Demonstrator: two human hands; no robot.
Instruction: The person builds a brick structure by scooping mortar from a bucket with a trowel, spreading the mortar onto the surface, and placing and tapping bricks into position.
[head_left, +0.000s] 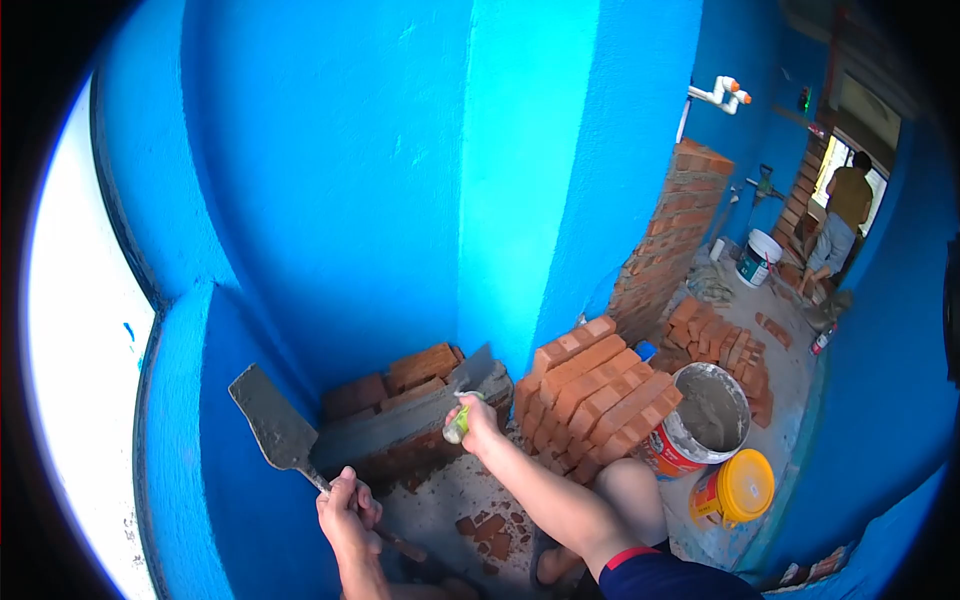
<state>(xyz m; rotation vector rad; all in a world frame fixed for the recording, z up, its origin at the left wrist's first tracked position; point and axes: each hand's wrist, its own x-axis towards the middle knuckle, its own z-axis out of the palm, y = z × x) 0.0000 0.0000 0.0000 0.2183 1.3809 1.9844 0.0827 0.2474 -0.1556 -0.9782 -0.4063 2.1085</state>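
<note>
My left hand (352,508) is closed round the handle of a brick trowel (272,418), whose mortar-smeared blade is raised up and to the left. In my right hand (476,422) is a second trowel; its yellow-green handle (456,430) shows at the fist, and a grey blade (470,368) rises beyond it over the mortar. Below that blade runs a low brick course (400,455), its top coated with grey mortar (375,425). Several bricks (420,368) lie at the back of this course, against the blue wall (340,200).
A tall brick stack (595,395) stands right of the course. Beside it are a bucket of mortar (712,405) and a yellow-lidded tub (745,485). Broken brick pieces (490,535) litter the floor. Farther back are loose bricks (720,345), a white bucket (760,255) and another person (848,205).
</note>
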